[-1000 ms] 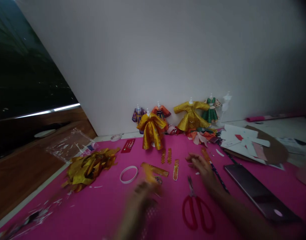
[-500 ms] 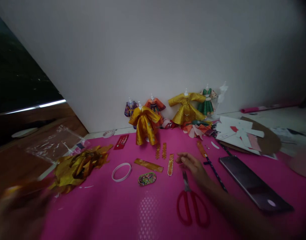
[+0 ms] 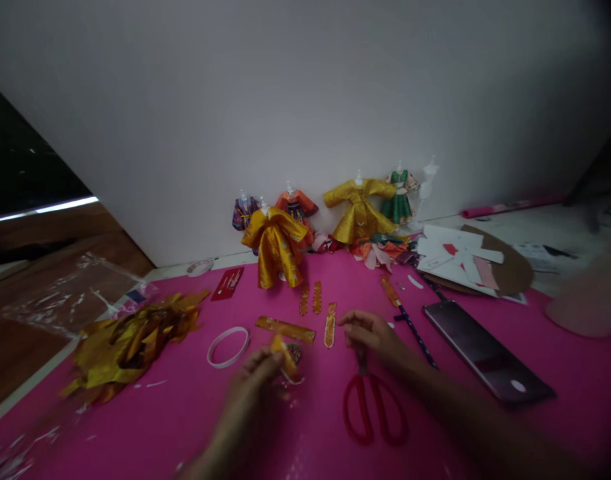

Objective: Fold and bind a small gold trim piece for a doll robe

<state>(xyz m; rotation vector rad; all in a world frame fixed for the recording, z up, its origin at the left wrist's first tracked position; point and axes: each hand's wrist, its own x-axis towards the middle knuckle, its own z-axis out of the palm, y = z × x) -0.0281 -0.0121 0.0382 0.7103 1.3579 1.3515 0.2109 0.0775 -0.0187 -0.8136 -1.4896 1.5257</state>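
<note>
Gold foil scrap [image 3: 285,353], small and crumpled, shiny with an orange tint, pinched in the left hand [image 3: 252,387] grip between fingertips; the hand is motion-blurred, so the exact finger layout is unclear. Scrap sits just above the pink mat [image 3: 185,413], right over a small beaded oval piece [image 3: 295,351] that peeks out behind it. Right hand [image 3: 368,333] lies beside the left grip, fingers curled together low on the mat; cannot tell if anything is pinched in it. Red scissors [image 3: 372,410] lie flat just below the right hand, blades pointing up under its fingers.

Just past the left grip: a gold strip [image 3: 285,329] lying flat, then three short orange tabs [image 3: 316,303]. Left of the grip, a white ring [image 3: 228,347], and further left a heap of gold foil offcuts [image 3: 130,337] near the mat's left edge. Beyond the right hand, a dark patterned stick [image 3: 415,330] and a phone [image 3: 488,350] lying flat. Far from both grips, against the white wall, small paper dresses on stands [image 3: 275,247]. White and pink paper cutouts on a brown board [image 3: 515,273] at far right.

Open mat below and between the hands, near the front edge; bench edge runs diagonally at left, with a clear plastic bag [image 3: 70,293] on the wood beyond it.
</note>
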